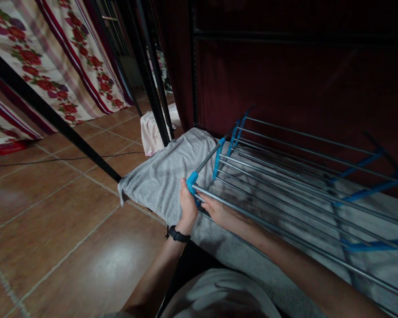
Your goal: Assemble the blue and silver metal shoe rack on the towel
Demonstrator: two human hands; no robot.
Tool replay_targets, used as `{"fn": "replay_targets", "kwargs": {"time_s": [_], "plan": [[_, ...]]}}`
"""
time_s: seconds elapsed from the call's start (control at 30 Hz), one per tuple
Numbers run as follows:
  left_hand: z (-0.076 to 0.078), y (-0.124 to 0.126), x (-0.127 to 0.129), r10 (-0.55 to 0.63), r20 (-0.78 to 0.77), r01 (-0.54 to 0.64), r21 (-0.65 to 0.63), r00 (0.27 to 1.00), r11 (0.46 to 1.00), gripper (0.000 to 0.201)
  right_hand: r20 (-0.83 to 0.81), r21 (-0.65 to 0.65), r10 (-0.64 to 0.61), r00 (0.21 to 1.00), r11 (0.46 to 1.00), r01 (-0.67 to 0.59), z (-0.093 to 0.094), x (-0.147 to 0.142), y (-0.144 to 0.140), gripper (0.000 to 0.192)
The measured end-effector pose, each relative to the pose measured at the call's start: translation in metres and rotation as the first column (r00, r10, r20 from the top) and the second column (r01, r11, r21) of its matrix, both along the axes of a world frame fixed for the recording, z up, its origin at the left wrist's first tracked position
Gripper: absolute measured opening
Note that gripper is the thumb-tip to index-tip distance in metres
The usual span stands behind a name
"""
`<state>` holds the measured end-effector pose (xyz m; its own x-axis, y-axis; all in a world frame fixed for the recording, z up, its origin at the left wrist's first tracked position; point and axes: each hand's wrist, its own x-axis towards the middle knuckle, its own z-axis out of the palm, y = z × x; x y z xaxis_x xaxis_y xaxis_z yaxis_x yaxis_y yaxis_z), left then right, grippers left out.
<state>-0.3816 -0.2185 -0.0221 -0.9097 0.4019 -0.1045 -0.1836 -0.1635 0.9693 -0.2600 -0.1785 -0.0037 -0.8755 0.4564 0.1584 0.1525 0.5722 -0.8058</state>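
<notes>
A metal drying rack with blue plastic joints lies flat over a grey cloth on a low surface. My left hand, a black band on its wrist, grips the rack's near corner at the blue joint. My right hand reaches under the front rail beside it, fingers touching the rack's corner; how firmly it holds is hidden by the rail.
Brown tiled floor spreads to the left with a black cable across it. A black metal frame post slants across, floral curtains hang behind, and a pink-checked cloth lies by the posts. Dark red fabric backs the rack.
</notes>
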Motion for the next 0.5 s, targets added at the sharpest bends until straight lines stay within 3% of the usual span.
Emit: {"fn": "replay_targets", "kwargs": {"time_s": [0.13,0.33,0.5], "plan": [[-0.001,0.000,0.001,-0.007,0.030,0.007,0.000,1.000,1.000,0.063,0.028,0.021,-0.002,1.000,1.000,0.001,0.012,0.002,-0.002,0.057],[0.004,-0.002,0.004,-0.053,0.060,0.051,0.036,0.997,0.998,0.067,0.212,0.127,-0.014,0.977,0.992,-0.014,0.036,0.007,-0.004,0.060],[0.003,-0.003,0.005,-0.130,0.034,0.127,0.068,0.991,0.990,0.069,0.165,0.082,0.005,0.986,0.996,-0.018,0.039,0.006,-0.004,0.061]]}}
